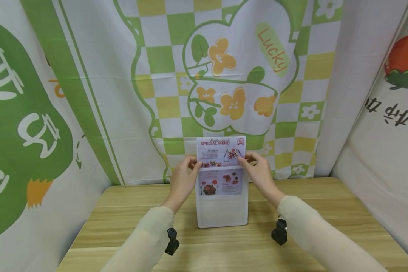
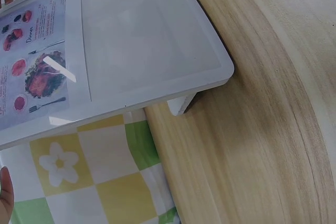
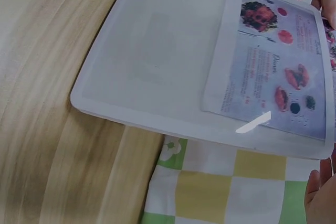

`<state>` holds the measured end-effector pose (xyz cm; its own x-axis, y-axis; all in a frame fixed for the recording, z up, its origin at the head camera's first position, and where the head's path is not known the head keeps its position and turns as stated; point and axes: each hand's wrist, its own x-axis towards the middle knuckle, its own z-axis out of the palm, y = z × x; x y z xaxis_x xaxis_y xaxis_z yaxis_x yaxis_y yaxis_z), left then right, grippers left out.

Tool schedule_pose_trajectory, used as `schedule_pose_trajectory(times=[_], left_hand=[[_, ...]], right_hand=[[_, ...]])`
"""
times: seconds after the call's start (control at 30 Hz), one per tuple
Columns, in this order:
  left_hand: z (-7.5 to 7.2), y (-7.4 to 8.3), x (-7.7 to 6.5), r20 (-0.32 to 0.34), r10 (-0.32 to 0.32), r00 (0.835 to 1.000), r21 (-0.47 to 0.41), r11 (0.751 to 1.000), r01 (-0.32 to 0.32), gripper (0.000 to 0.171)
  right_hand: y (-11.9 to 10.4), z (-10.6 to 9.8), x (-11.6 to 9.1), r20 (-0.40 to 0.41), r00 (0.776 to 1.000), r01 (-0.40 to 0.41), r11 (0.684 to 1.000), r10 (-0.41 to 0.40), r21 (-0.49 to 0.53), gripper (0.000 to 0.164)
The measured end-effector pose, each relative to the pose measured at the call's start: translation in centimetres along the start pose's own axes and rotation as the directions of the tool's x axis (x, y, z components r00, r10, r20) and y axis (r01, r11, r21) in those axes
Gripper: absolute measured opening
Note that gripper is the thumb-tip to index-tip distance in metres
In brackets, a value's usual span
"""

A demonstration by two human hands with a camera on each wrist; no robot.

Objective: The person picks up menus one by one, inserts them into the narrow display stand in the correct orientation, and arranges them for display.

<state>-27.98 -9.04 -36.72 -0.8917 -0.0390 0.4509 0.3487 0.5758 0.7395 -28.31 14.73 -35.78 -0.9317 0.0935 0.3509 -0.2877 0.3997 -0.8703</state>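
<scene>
A printed menu sheet (image 1: 212, 150) stands half inside a white-rimmed display stand (image 1: 221, 213), its lower part visible behind the clear panel. Its upper part sticks out above the stand's top edge. My left hand (image 1: 183, 179) pinches the sheet's left edge, thumb in front. On the opposite edge, my right hand (image 1: 260, 174) pinches it the same way. Both wrist views show the sheet's lower border partway down the stand, with a blank pale area below. In the left wrist view a small white foot (image 2: 180, 104) props the stand from behind.
The stand rests on a wood-grain table (image 1: 132, 226). Behind the table hangs a green, yellow and white checked cloth (image 1: 170, 81). Printed cloth panels also flank it at left (image 1: 27, 124) and right (image 1: 384, 151).
</scene>
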Motion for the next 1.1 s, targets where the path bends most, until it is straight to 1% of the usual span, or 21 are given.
schedule_pose_trajectory(times=[0.27,0.43,0.6,0.8,0.97,1.1], left_hand=[[0.0,-0.1,-0.1,0.004,0.007,1.000,0.007,1.000,-0.007,0.019],[-0.1,0.1,0.1,0.008,-0.011,1.000,-0.015,1.000,0.011,0.023],[-0.2,0.6,0.3,-0.004,-0.023,1.000,-0.031,0.999,0.023,0.026],[-0.3,1.4,0.3,-0.027,-0.029,0.999,-0.036,0.999,0.028,0.027],[-0.3,1.6,0.2,-0.034,-0.012,0.999,-0.033,0.999,0.010,0.024],[-0.2,1.3,0.1,-0.033,0.001,0.999,-0.024,1.000,-0.001,0.021]], right_hand=[[-0.8,0.1,0.3,-0.004,1.000,0.023,1.000,-0.023,0.019,0.028],[-0.9,0.1,0.1,0.003,1.000,0.026,1.000,-0.026,0.006,0.025],[-0.5,0.2,-0.2,0.013,1.000,0.006,1.000,-0.006,-0.018,0.025],[-0.1,0.1,-0.5,0.032,0.999,-0.014,1.000,0.015,-0.020,0.026],[0.0,0.0,-0.5,0.040,0.999,-0.023,0.999,0.024,-0.033,0.027],[-0.3,-0.2,-0.2,0.020,1.000,-0.012,1.000,0.013,-0.008,0.027]])
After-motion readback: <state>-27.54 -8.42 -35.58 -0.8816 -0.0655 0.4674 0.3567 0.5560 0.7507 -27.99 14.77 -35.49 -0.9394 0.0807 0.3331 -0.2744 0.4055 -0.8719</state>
